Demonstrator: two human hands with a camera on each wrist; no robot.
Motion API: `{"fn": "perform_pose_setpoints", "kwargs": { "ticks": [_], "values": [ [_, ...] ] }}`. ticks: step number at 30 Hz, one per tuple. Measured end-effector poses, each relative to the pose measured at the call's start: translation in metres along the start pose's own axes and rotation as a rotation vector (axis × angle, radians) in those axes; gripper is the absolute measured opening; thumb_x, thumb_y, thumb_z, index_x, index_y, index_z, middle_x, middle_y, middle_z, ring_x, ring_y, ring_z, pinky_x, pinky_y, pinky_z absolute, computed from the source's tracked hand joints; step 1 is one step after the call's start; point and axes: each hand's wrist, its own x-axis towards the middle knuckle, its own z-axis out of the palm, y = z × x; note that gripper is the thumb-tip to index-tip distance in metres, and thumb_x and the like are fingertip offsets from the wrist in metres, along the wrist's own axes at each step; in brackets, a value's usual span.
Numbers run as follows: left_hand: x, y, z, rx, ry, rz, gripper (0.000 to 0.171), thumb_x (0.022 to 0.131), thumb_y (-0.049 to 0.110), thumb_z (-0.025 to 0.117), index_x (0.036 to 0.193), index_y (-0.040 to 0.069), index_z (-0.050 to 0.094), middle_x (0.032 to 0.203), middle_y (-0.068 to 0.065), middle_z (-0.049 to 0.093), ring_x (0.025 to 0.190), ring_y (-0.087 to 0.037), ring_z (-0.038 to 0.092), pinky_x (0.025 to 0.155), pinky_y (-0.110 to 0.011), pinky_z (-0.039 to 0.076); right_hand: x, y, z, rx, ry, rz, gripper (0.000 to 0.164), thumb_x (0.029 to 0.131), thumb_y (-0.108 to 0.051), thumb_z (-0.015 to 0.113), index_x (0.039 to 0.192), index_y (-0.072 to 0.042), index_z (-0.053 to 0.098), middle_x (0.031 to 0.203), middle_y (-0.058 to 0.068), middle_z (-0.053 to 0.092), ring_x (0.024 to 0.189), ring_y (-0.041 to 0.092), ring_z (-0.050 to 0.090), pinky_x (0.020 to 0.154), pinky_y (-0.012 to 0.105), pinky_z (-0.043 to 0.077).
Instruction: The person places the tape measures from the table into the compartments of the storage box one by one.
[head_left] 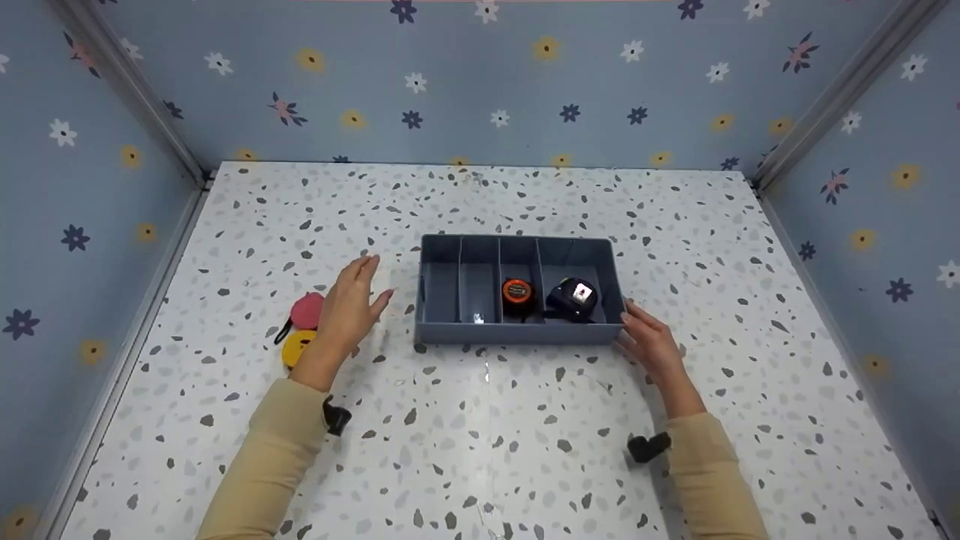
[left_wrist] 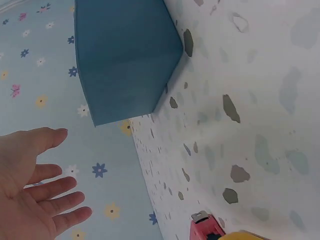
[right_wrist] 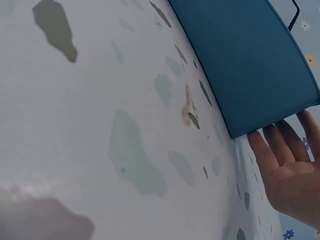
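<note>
A blue-grey divided box point(head_left: 517, 334) stands on the table. An orange-and-black tape measure point(head_left: 518, 294) lies in its third compartment from the left, and a larger dark tape measure point(head_left: 574, 298) in the wide rightmost one. My right hand point(head_left: 651, 339) rests its fingertips against the box's right end; in the right wrist view the fingers point(right_wrist: 271, 152) reach along that end wall. Left of the box my left hand point(head_left: 347, 307) hovers empty with fingers spread. Beside that hand lie a pink tape measure point(head_left: 306, 310) with a black strap and a yellow one point(head_left: 297, 348), both partly covered.
The white speckled table point(head_left: 487, 450) meets a flowered blue wall point(head_left: 465, 82) at the back, with more wall panels at both sides. Black wrist mounts point(head_left: 337, 417) stick out from the sleeves point(head_left: 262, 465). The box's two left compartments hold no tape measure.
</note>
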Motion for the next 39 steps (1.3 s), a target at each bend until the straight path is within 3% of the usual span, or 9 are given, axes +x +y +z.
{"fn": "perform_pose_setpoints", "kwargs": {
  "ticks": [15,24,32,39],
  "values": [
    [-0.012,-0.04,0.001,0.033,-0.043,-0.045,0.056,0.084,0.018,0.061,0.129,-0.007,0.039,0.133,-0.024,0.034,0.122,-0.036,0.031,0.098,-0.046,0.029,-0.001,0.001,-0.001,-0.006,0.002,-0.023,0.056,0.087,-0.013,0.057,0.136,-0.005,0.031,0.143,0.006,0.027,0.128,0.022,0.029,0.099,0.036,0.031],
    [-0.019,-0.063,0.0,0.005,-0.066,-0.048,0.059,0.084,0.015,0.061,0.129,-0.012,0.035,0.134,-0.029,0.029,0.12,-0.04,0.031,0.097,-0.05,0.027,-0.001,0.0,0.001,0.003,-0.002,-0.021,0.056,0.087,-0.012,0.056,0.136,-0.005,0.031,0.143,0.006,0.027,0.127,0.021,0.029,0.099,0.035,0.032],
    [-0.021,-0.081,-0.001,0.008,-0.177,-0.156,0.064,0.085,0.021,0.059,0.134,-0.007,0.029,0.138,-0.027,0.023,0.125,-0.042,0.022,0.099,-0.053,0.021,-0.001,0.002,-0.001,0.011,-0.006,-0.031,0.055,0.087,-0.012,0.056,0.135,-0.005,0.032,0.142,0.007,0.027,0.127,0.022,0.03,0.098,0.036,0.032],
    [-0.024,-0.095,0.002,0.017,-0.161,-0.156,0.06,0.084,0.022,0.061,0.13,-0.007,0.035,0.133,-0.031,0.027,0.119,-0.044,0.028,0.097,-0.053,0.027,0.0,0.002,-0.002,-0.004,-0.017,-0.027,0.056,0.087,-0.013,0.057,0.136,-0.005,0.031,0.142,0.007,0.027,0.127,0.023,0.03,0.098,0.037,0.033]
  ]
}}
